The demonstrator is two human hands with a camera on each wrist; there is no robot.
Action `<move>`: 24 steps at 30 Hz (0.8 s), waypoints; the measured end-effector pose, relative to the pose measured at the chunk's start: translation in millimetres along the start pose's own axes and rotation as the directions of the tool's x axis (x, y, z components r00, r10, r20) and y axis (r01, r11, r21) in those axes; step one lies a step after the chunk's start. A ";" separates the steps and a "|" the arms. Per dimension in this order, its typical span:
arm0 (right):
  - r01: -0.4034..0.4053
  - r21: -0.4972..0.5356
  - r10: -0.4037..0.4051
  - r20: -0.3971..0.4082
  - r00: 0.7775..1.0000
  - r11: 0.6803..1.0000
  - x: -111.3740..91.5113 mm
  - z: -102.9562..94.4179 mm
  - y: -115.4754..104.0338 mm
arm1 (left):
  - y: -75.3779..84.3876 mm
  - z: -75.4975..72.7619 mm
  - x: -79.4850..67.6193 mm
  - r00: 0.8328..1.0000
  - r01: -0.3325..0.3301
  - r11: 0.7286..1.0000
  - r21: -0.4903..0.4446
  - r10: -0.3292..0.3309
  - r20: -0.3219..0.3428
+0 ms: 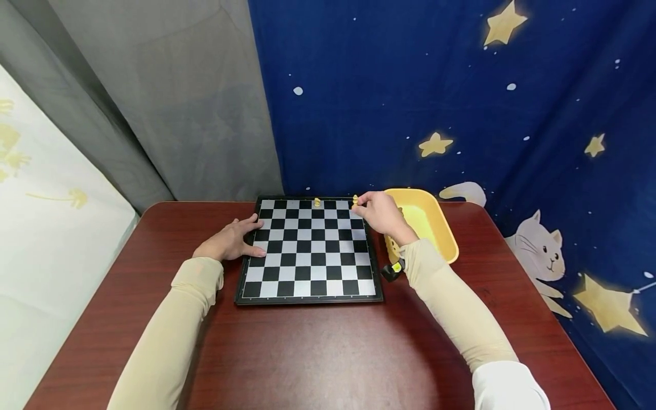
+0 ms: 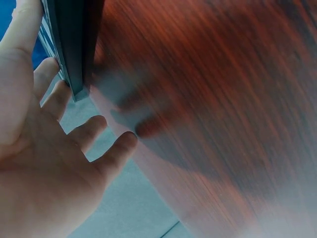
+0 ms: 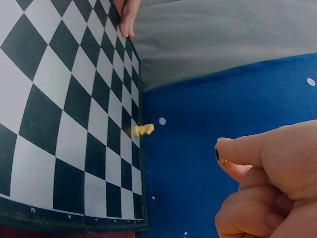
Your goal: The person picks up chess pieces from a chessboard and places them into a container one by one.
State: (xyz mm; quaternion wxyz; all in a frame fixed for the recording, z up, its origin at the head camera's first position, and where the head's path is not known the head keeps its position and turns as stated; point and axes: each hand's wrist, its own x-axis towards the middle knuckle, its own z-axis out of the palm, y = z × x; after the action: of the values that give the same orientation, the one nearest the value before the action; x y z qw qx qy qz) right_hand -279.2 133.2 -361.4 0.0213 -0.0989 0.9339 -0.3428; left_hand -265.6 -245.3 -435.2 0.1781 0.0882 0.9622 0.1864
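Observation:
A black-and-white chessboard (image 1: pixel 310 259) lies on the table. My right hand (image 1: pixel 381 213) is over its far right corner, pinching a small yellow chess piece (image 1: pixel 355 200) between thumb and forefinger. In the right wrist view the held piece's dark base (image 3: pixel 217 153) shows at the fingertips, the rest mostly hidden. Another yellow chess piece (image 1: pixel 317 202) stands on the far row near the middle. My left hand (image 1: pixel 230 239) rests at the board's left edge with fingers and thumb spread; in the left wrist view some fingertips (image 2: pixel 62 87) are right at the board's side.
Right of the board stands a yellow tray (image 1: pixel 435 228), partly behind my right hand and wrist, with yellow pieces along its left side. A black wrist device (image 1: pixel 393 270) shows beside my right sleeve. Curtains (image 1: pixel 359 114) hang behind the brown table (image 1: pixel 318 353).

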 end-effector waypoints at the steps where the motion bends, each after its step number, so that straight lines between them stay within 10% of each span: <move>1: -0.005 0.001 0.005 0.000 1.000 1.000 -0.6 -2.3 1.2 | -0.1 -0.1 0.0 1.000 -0.007 1.000 0.005 0.007 -0.003; 24: -0.040 -0.006 0.039 -0.046 0.998 0.999 -16.0 -35.3 37.7 | -0.4 -0.3 -0.5 1.000 -0.018 1.000 0.014 0.019 -0.009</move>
State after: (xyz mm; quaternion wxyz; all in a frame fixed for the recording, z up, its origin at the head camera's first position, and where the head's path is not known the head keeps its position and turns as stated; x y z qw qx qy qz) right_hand -273.8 187.0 -359.2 0.0062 -0.0727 0.9372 -0.3411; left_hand -265.3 -245.9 -434.9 0.1716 0.0975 0.9633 0.1819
